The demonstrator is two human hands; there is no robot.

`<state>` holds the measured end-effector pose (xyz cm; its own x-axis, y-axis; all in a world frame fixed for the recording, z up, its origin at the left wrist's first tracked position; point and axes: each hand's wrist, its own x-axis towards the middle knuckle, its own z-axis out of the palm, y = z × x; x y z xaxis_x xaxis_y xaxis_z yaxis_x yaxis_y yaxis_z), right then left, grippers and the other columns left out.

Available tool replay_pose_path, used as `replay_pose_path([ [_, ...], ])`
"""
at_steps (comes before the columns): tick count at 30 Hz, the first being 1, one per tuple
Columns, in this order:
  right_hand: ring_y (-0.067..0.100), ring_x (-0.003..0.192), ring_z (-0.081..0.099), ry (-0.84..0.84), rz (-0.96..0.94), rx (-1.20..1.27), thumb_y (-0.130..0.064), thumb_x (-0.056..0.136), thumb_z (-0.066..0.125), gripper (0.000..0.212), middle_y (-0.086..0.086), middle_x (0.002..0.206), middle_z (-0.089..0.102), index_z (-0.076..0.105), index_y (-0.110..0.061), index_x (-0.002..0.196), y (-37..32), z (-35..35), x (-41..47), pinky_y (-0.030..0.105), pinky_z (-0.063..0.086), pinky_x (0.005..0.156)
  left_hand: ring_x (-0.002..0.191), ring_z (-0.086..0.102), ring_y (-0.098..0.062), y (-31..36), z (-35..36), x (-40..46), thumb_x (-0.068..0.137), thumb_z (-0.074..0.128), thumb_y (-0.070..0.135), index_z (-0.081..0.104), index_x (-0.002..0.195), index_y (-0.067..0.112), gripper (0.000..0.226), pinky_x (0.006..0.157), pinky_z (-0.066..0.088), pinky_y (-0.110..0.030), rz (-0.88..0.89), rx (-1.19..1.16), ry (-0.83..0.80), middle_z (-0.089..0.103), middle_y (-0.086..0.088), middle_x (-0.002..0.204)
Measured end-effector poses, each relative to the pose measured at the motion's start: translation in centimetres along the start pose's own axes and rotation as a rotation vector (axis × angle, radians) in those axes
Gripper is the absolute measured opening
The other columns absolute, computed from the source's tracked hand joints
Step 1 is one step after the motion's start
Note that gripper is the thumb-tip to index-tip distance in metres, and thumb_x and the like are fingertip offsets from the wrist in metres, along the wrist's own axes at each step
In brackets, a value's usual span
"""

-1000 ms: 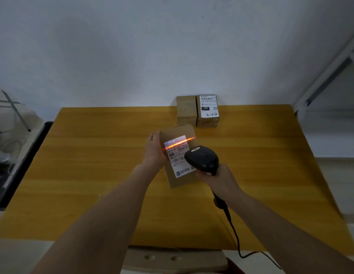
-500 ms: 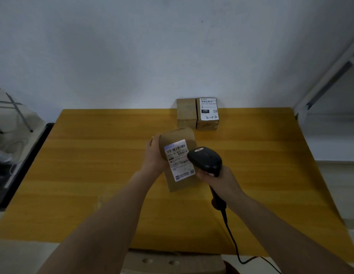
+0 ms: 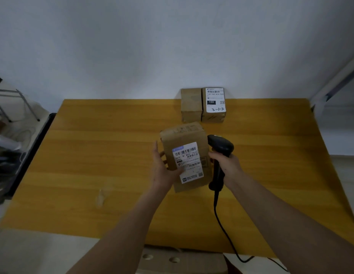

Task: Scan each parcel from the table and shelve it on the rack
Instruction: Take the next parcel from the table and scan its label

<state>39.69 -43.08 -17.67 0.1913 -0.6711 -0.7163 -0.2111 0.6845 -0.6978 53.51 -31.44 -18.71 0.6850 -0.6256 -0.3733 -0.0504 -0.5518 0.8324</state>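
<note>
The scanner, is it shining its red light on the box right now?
No, the scanner in the right hand sits beside the held parcel, and no red line shows on its label.

The brown cardboard parcel point(image 3: 184, 155) with a white printed shipping label point(image 3: 188, 162) is held above the yellow wooden table point(image 3: 93, 155), label face up, long axis tilted slightly left. The black handheld barcode scanner point(image 3: 219, 155) with a trailing black cable point(image 3: 223, 230) stands just right of it, head up. Two small brown cardboard boxes point(image 3: 202, 104) sit touching at the table's far edge; the right one bears a white label marked "3-1-3".
</note>
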Motion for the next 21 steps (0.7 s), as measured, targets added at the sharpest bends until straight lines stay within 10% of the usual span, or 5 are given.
replay_pose_path([
  [7, 0.035, 0.098, 0.065, -0.010, -0.007, 0.020, -0.013, 0.080, 0.074, 0.021, 0.017, 0.104, 0.069, 0.069, -0.006, 0.099, 0.0, -1.3, 0.6, 0.051, 0.049, 0.091, 0.112, 0.061, -0.026, 0.0, 1.7, 0.1, 0.070, 0.084, 0.004, 0.050, 0.130, 0.004, 0.069, 0.088, 0.056, -0.039, -0.254, -0.009, -0.093, 0.062, -0.009, 0.124],
  [16, 0.033, 0.089, 0.067, -0.027, -0.039, 0.151, -0.007, 0.079, 0.073, 0.010, 0.014, 0.088, 0.070, 0.069, -0.005, 0.089, -2.3, -6.4, -0.6, 0.042, 0.055, 0.077, 0.115, 0.053, -0.023, 2.9, 4.5, -1.8, 0.034, 0.090, 0.056, 0.044, 0.129, 0.022, 0.111, 0.094, 0.051, -0.047, -0.049, 0.032, -0.087, 0.050, -0.004, 0.126],
  [21, 0.028, 0.078, 0.067, -0.013, -0.086, 0.230, -0.003, 0.082, 0.069, 0.005, 0.012, 0.084, 0.070, 0.067, -0.006, 0.084, -3.2, -9.6, -2.9, 0.038, 0.055, 0.071, 0.107, 0.064, -0.020, 4.2, 5.1, -4.2, 0.046, 0.096, 0.032, 0.037, 0.122, 0.030, 0.096, 0.086, 0.057, -0.042, 0.001, -0.188, -0.252, 0.059, -0.002, 0.122],
])
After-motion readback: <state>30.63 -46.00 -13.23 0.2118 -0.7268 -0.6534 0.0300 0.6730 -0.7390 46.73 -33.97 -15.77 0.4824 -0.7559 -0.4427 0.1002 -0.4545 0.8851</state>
